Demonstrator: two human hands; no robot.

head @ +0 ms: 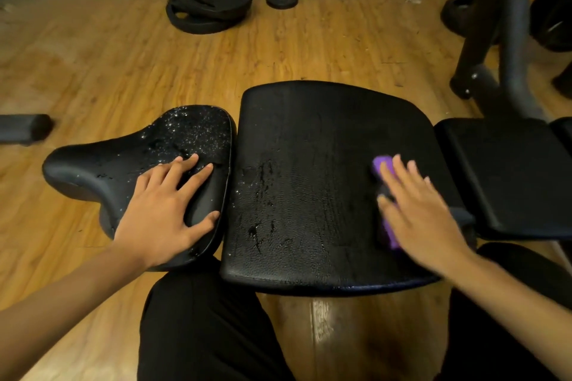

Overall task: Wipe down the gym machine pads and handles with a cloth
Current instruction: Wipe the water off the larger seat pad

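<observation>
The seat [123,161] is glossy black vinyl, beaded with droplets. The middle pad [309,139] has a pebbled, leather-like grain with wet streaks; the right pad [510,170] looks smooth and matt. The cloth [380,165] is purple fabric. The floor [278,56] is wood plank, softly shiny; the frame [515,40] matt grey metal.

The left hand [164,210] is observed laid flat, fingers spread, on the narrow seat pad [117,161], which is speckled with droplets. The right hand [424,213], blurred, is pressed with extended fingers on a purple cloth [381,165] at the right side of the wide pad [309,148]. Wet streaks are noted on that pad. Weight plates [210,3] are stacked on the wooden floor [123,65].
</observation>
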